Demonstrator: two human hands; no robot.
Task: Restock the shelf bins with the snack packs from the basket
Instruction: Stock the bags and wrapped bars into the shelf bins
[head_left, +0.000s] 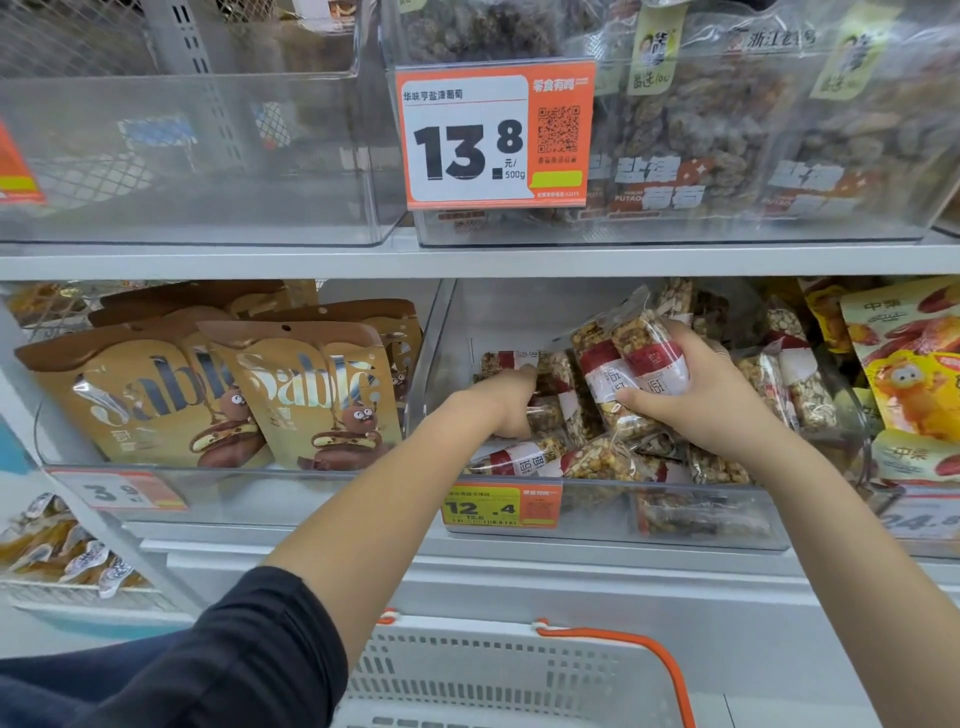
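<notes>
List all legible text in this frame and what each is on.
"13.8", "元/500g", "华味亨盐津葡萄": orange tag on the top bin.
"Sablé": brown pouches, left bin.
"12.4": yellow tag, middle bin.
"3.9": left tag, faint.
"24." and then cut off: right tag.
"中栗": yellow bags.
"盐津葡萄", "PUTAO": top bags.
Snack packs in the right hand: print unreadable.
QR code, fine print: too small.

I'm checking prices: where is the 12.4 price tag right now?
In the head view, the 12.4 price tag is clipped to the front wall of the clear bin holding nut bar packs, low centre, just below the left hand.
</notes>
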